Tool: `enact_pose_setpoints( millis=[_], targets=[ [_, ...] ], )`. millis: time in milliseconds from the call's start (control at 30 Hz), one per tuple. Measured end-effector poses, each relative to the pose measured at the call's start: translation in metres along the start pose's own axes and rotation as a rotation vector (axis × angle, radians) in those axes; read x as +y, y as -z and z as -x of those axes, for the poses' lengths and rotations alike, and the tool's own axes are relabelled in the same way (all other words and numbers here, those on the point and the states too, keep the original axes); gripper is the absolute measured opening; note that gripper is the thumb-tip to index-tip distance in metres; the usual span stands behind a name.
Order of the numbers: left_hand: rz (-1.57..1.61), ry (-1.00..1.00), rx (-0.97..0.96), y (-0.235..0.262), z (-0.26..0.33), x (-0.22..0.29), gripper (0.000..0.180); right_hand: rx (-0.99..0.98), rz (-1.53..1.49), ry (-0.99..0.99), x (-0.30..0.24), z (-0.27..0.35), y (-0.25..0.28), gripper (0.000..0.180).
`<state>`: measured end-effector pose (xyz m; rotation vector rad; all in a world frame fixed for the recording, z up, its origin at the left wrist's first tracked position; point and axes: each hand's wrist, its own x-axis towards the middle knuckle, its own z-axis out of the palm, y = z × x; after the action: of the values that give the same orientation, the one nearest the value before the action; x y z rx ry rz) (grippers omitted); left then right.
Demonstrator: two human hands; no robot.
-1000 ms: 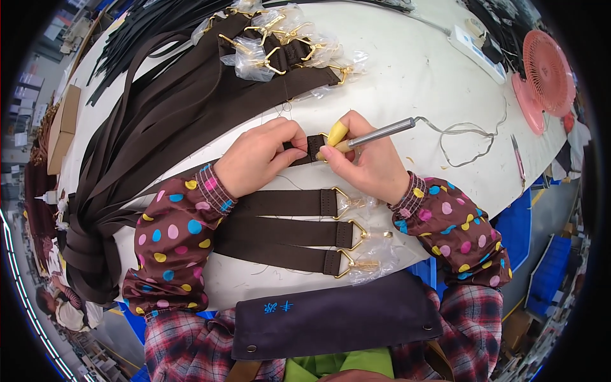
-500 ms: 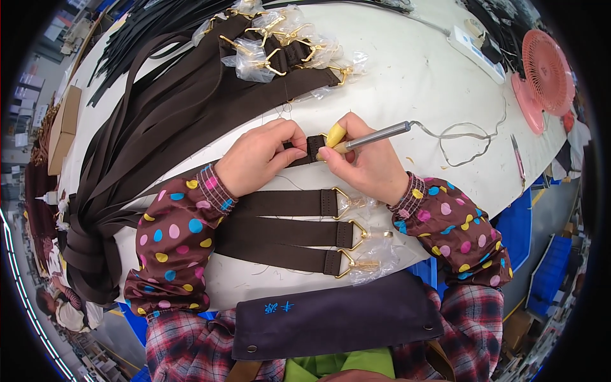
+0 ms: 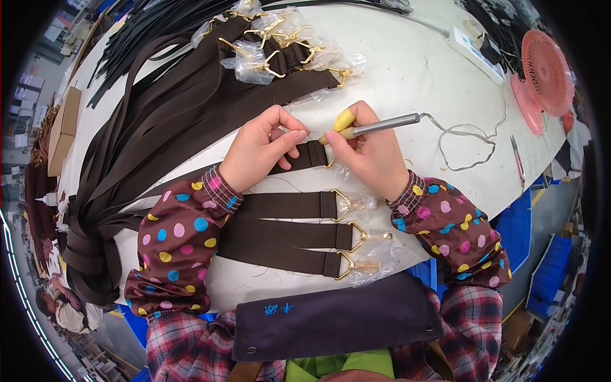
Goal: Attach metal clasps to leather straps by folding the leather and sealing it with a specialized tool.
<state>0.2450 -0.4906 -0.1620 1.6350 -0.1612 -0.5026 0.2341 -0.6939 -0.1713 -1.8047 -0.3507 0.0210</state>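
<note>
Near the middle of the white surface (image 3: pixel 407 76) the left hand (image 3: pixel 261 149) pinches the dark brown webbing strap (image 3: pixel 305 156) while the right hand (image 3: pixel 372 149), fingers clamped, holds a yellow-gripped metal heat pen (image 3: pixel 375 127) at its end; three finished-looking brass-ringed straps (image 3: pixel 286 229) lie toward the near edge, a larger heap (image 3: pixel 159 121) waiting at the left.

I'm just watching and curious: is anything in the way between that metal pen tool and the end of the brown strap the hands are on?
Nothing visible is. The right hand holds the pen tool with its tip right at the stitched end of the brown strap, which the left hand pins to the white table. The other straps lie nearer the person.
</note>
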Motion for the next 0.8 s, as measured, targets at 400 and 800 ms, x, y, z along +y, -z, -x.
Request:
enact_pose_setpoints(
  millis=[400, 800],
  targets=[
    [0.090, 0.002, 0.016, -0.0015, -0.0028, -0.0014, 0.011, -0.062, 0.075, -0.043, -0.0036, -0.0008, 0.0017, 0.018],
    [0.087, 0.006, 0.011, -0.0017, -0.0028, -0.0022, 0.011, -0.065, 0.113, -0.015, -0.0041, -0.0009, 0.0016, 0.019]
  ],
)
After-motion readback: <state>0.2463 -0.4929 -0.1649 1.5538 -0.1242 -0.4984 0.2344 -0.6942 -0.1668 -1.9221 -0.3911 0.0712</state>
